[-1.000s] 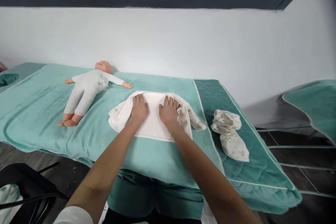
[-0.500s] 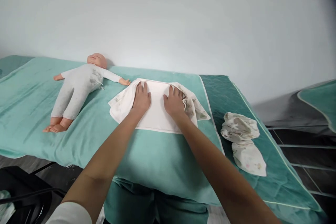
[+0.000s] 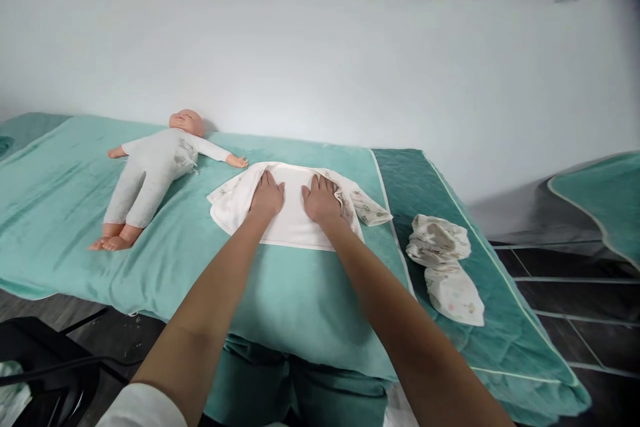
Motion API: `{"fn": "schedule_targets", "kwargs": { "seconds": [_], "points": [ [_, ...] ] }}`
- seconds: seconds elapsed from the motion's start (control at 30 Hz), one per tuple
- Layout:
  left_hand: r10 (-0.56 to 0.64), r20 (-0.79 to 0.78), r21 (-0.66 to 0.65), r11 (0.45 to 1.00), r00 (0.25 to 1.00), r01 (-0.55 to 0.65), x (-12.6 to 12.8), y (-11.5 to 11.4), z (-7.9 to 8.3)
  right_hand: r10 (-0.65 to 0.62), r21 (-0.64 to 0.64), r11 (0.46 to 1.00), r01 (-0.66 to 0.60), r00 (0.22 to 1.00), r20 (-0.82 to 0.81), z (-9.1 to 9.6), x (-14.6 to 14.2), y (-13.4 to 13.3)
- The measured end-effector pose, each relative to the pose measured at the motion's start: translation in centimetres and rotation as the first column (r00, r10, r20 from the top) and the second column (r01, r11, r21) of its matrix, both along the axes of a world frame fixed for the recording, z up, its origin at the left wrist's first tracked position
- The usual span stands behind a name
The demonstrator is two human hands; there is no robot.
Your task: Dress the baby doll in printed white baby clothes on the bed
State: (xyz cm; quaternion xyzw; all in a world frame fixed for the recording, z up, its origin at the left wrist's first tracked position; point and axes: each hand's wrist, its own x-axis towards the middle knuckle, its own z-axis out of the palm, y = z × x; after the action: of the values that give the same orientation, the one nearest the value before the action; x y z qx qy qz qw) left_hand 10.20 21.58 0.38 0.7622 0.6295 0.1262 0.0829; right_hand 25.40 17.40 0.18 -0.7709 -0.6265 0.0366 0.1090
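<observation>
A white baby garment (image 3: 293, 227) with a printed lining lies spread on the teal-covered table (image 3: 300, 307). My left hand (image 3: 267, 197) rests flat on its left half, fingers stretched out. My right hand (image 3: 323, 201) lies flat on its right half, fingers out, beside the bunched printed sleeve (image 3: 367, 210). A baby doll (image 3: 150, 173) in a pale grey suit lies on its back to the left, one arm reaching towards the garment.
A crumpled printed cloth (image 3: 445, 267) lies on the darker quilted cover (image 3: 450, 213) at the right. A white wall runs behind the table. A black chair (image 3: 45, 367) stands at the lower left, and another teal-covered surface (image 3: 600, 207) shows at the far right.
Both hands stay pressed flat on the garment, a little closer together than before. The view itself has shifted slightly; the doll and the crumpled cloth have not moved.
</observation>
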Motion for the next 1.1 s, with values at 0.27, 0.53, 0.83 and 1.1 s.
{"fn": "schedule_targets", "kwargs": {
  "seconds": [0.27, 0.53, 0.83, 1.1],
  "points": [
    [-0.019, -0.036, 0.019, 1.000, 0.999, 0.019, -0.8, -2.8, -0.2, 0.051, -0.013, 0.999, -0.051, 0.999, 0.006, -0.3, -0.4, -2.1],
    [-0.040, -0.031, 0.005, 0.999, 0.999, 0.040, -2.0, -5.8, -0.1, 0.090, -0.001, 0.996, -0.090, 0.993, 0.079, -0.7, -1.3, -5.4],
    [-0.037, -0.056, 0.084, 0.996, 0.998, 0.042, -3.1, -9.8, -0.3, 0.131, 0.007, 0.991, -0.132, 0.988, 0.076, -0.7, -2.0, -9.4],
    [-0.108, -0.084, 0.163, 0.979, 0.991, 0.120, -5.1, -15.3, 0.0, 0.198, 0.090, 0.974, -0.207, 0.975, 0.101, -1.0, -2.8, -14.8]
  ]
}}
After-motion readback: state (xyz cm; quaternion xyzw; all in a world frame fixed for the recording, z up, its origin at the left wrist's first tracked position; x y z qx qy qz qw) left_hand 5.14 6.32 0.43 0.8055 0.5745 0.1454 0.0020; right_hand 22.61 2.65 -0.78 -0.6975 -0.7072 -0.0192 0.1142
